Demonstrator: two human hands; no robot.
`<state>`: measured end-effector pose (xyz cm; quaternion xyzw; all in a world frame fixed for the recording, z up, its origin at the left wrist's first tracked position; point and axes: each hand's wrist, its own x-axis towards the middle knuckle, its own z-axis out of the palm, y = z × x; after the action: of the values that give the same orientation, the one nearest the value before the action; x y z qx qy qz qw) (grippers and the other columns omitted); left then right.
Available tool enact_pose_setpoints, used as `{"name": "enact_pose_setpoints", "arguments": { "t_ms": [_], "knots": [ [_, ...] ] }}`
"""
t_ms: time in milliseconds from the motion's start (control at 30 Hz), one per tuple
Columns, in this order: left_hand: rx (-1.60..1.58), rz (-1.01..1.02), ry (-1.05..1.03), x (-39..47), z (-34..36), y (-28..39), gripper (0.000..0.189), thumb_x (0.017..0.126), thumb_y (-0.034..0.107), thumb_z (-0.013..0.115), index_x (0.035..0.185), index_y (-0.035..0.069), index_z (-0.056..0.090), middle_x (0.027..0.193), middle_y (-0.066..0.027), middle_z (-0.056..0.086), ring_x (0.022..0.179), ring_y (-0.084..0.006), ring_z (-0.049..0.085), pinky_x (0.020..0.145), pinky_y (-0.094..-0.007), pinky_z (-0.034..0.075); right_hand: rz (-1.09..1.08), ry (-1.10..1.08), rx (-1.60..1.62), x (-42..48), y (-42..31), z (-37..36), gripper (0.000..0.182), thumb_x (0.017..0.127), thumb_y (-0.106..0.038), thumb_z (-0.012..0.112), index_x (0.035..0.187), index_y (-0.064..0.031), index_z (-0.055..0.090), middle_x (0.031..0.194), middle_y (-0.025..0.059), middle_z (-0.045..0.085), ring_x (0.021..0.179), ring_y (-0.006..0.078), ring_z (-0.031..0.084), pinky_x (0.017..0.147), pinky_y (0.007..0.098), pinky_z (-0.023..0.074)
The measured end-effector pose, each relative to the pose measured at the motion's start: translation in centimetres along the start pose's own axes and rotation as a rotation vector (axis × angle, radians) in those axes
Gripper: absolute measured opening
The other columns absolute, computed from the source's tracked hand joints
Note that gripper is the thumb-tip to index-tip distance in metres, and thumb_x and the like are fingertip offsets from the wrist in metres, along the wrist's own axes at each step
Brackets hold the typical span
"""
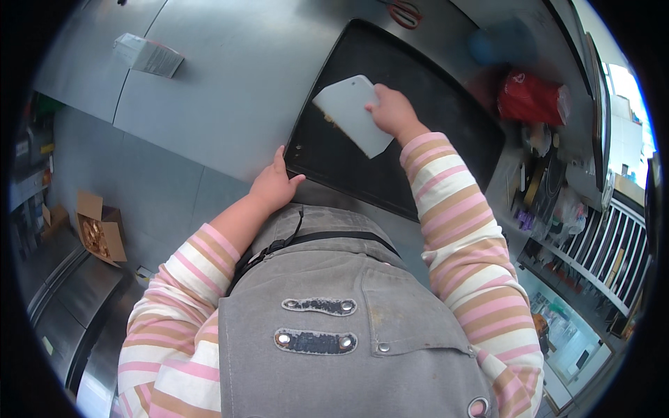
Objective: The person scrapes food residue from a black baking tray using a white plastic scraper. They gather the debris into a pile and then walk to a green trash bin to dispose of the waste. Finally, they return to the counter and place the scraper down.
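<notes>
A black baking tray (pixel 444 104) lies on the metal worktop in front of me. My right hand (pixel 394 112) grips a white plastic dough scraper (pixel 350 112) by one edge, over the tray. Brown crumbs or residue cling along the scraper's long lower edge. At the tray's near left corner is my left hand (pixel 274 183), its fingers spread and touching the rim. Beside that corner, small specks lie on the tray's dark surface.
Red-handled scissors (pixel 405 14) lie beyond the tray. A carton (pixel 149 54) rests on the worktop (pixel 225 62) at the left. A red bag (pixel 532 98) and a blurred blue object (pixel 502 43) are right of the tray. An open cardboard box (pixel 99 227) stands at lower left.
</notes>
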<state>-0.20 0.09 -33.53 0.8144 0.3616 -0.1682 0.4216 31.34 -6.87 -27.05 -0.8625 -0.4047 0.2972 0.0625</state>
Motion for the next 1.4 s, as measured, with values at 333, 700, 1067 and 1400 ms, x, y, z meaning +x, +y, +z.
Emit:
{"name": "enact_pose_setpoints", "arguments": {
  "t_ms": [333,700,1067,1400],
  "knots": [
    [-0.003,-0.03,-0.029,-0.2,-0.5,0.4,0.092,0.096,0.038,0.065,0.158,-0.002,0.01,0.131,-0.03,0.061,0.12,-0.0452,0.06,0.103,-0.0476,0.048,-0.065,-0.068,0.133,-3.7,-0.5,3.1,0.026,0.093,-0.021,0.068,0.109,-0.0011,0.064,0.104,0.0247,0.07,0.1,0.0427,0.067,0.09,0.0479,0.0523],
    [-0.018,-0.04,-0.054,-0.1,-0.6,0.4,0.091,0.097,0.039,0.064,0.158,-0.002,0.01,0.135,-0.0293,0.059,0.123,-0.0443,0.058,0.104,-0.0464,0.047,0.126,0.12,0.15,0.1,0.6,-0.7,0.03,0.095,-0.021,0.066,0.116,0.0,0.064,0.11,0.0231,0.071,0.107,0.0409,0.067,0.092,0.0462,0.0522],
    [0.02,-0.026,-0.034,-0.2,-0.5,0.5,0.093,0.096,0.04,0.065,0.157,-0.002,0.01,0.131,-0.0311,0.061,0.116,-0.0464,0.062,0.1,-0.0489,0.049,-0.09,-0.094,-0.082,-1.8,-1.4,1.2,0.028,0.094,-0.02,0.065,0.115,-0.0016,0.065,0.104,0.023,0.072,0.1,0.0409,0.068,0.088,0.0473,0.0528],
    [0.008,0.001,-0.003,0.1,-0.2,0.0,0.093,0.095,0.039,0.067,0.158,-0.001,0.01,0.13,-0.0307,0.061,0.118,-0.0457,0.061,0.101,-0.0481,0.049,-0.117,-0.207,-0.031,-3.6,-2.8,2.9,0.026,0.095,-0.022,0.066,0.113,-0.0034,0.066,0.104,0.0211,0.072,0.1,0.0391,0.068,0.087,0.0473,0.0527]
  ]
}}
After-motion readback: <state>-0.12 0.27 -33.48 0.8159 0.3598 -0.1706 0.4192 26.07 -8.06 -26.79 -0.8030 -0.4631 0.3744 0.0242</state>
